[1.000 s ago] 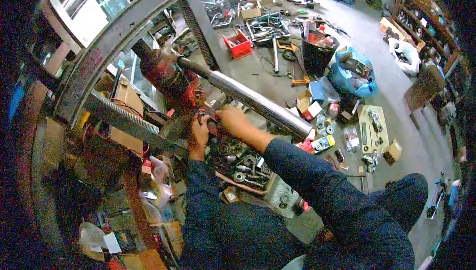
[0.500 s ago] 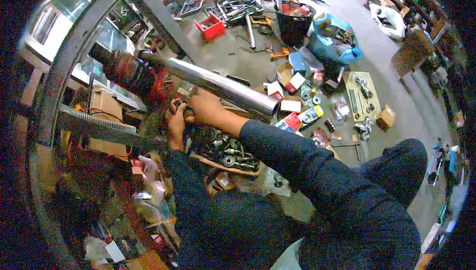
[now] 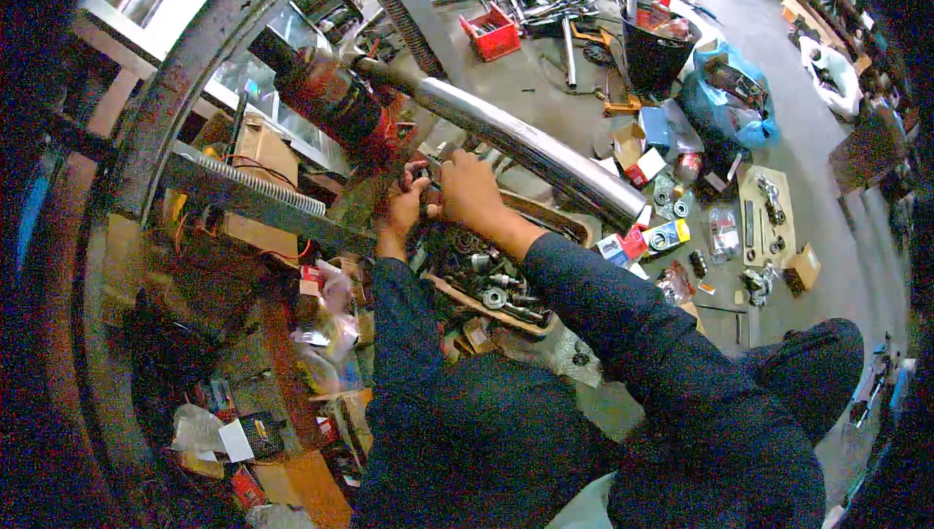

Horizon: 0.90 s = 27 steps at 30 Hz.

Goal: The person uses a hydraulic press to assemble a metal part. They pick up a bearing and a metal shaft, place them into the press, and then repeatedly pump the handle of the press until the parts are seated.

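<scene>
Close together, my left hand [image 3: 401, 206] and my right hand [image 3: 474, 193] are curled around a small dark part [image 3: 429, 198], whose kind I cannot make out. Fingers of both hands are closed on it and hide most of it. Below them sits a wooden tray [image 3: 486, 310] filled with metal parts, among them a ring-shaped piece [image 3: 495, 298]. A thick shiny metal tube [image 3: 535, 147] lies slanting just beyond my right hand. To the upper left of my hands is a red and black bottle jack [image 3: 341, 106], lying tilted inside a steel frame [image 3: 175, 91].
A coil spring [image 3: 282, 193] lies along the frame's lower bar. On the floor at right are small boxes [image 3: 634, 155], a blue bag [image 3: 730, 101], a black bucket [image 3: 654, 52] and a board [image 3: 767, 208] with metal parts. Farther off stands a red bin [image 3: 489, 33].
The view has shifted, so the scene sits farther right and the frame shows larger. Both hands stay together at the small dark part above the tray.
</scene>
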Each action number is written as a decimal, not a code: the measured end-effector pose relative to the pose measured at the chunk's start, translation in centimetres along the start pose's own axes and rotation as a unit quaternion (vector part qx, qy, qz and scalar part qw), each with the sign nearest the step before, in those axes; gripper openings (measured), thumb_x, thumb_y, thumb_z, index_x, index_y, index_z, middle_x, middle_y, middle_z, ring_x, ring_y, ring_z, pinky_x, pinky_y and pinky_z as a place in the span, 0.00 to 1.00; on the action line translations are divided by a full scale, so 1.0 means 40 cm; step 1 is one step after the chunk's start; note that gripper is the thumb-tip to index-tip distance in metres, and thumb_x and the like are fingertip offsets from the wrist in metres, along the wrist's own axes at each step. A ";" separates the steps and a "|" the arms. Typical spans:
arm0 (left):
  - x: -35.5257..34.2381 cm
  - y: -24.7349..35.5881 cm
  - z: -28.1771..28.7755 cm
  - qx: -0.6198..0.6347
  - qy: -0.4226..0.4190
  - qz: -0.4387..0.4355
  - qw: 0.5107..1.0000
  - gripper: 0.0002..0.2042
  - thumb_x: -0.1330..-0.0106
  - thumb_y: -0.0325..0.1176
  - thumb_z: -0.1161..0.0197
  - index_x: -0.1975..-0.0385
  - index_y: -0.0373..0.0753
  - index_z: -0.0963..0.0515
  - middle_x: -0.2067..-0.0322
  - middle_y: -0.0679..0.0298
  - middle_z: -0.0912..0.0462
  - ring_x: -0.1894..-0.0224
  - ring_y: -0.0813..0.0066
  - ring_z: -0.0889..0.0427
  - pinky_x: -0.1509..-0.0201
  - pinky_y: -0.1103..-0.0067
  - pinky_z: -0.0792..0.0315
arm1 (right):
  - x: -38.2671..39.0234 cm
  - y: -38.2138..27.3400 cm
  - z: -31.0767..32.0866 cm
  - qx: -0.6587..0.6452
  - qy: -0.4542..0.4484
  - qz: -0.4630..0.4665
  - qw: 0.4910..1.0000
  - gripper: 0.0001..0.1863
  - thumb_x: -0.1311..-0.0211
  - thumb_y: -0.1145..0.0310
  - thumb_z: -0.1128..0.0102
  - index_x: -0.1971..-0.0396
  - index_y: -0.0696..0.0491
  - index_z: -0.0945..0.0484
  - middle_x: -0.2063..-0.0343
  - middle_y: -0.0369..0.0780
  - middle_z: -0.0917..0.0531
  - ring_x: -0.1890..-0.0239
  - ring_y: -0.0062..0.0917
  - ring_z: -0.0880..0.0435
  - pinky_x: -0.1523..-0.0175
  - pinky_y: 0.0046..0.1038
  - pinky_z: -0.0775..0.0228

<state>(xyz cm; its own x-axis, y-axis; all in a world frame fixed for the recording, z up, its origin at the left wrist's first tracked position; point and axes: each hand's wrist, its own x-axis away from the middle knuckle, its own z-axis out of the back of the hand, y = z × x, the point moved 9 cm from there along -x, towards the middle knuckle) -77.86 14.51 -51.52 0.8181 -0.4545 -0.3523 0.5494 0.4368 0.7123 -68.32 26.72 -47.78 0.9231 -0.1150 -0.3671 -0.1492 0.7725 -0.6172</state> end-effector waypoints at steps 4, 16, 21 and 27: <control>0.028 -0.033 -0.084 0.265 -0.075 0.196 0.941 0.13 0.38 0.27 0.41 0.53 0.43 0.26 0.62 0.65 0.24 0.63 0.76 0.24 0.64 0.78 0.23 | -0.010 -0.025 0.047 0.074 0.024 0.044 0.996 0.32 0.69 0.48 0.25 0.69 0.57 0.24 0.66 0.44 0.25 0.56 0.42 0.24 0.58 0.41 0.26; 0.053 -0.106 -0.058 0.328 -0.051 0.204 0.921 0.13 0.35 0.26 0.45 0.50 0.41 0.28 0.57 0.66 0.26 0.57 0.75 0.24 0.63 0.76 0.22 | -0.068 -0.022 -0.029 0.054 -0.031 0.013 0.998 0.33 0.64 0.52 0.27 0.59 0.57 0.24 0.60 0.50 0.23 0.54 0.43 0.22 0.54 0.39 0.25; 0.012 -0.018 -0.055 0.079 0.106 0.084 0.988 0.09 0.35 0.28 0.44 0.55 0.39 0.25 0.59 0.65 0.21 0.58 0.77 0.25 0.56 0.75 0.28 | -0.165 0.076 -0.110 0.065 -0.007 0.122 0.990 0.29 0.63 0.59 0.31 0.58 0.57 0.26 0.58 0.51 0.23 0.52 0.44 0.24 0.47 0.38 0.29; 0.043 -0.065 -0.001 0.185 0.100 0.134 0.969 0.10 0.34 0.31 0.42 0.55 0.40 0.24 0.60 0.63 0.20 0.60 0.73 0.24 0.55 0.75 0.29 | -0.158 -0.001 -0.133 -0.099 -0.064 0.143 0.983 0.24 0.65 0.61 0.31 0.64 0.55 0.23 0.59 0.49 0.23 0.50 0.42 0.26 0.44 0.36 0.31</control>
<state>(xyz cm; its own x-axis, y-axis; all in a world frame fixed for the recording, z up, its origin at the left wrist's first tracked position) -77.87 12.62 -54.00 0.9596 -0.1883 -0.2090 0.2450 0.1943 0.9499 -76.03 24.09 -49.16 0.8688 0.1774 -0.4624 -0.4627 0.6237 -0.6300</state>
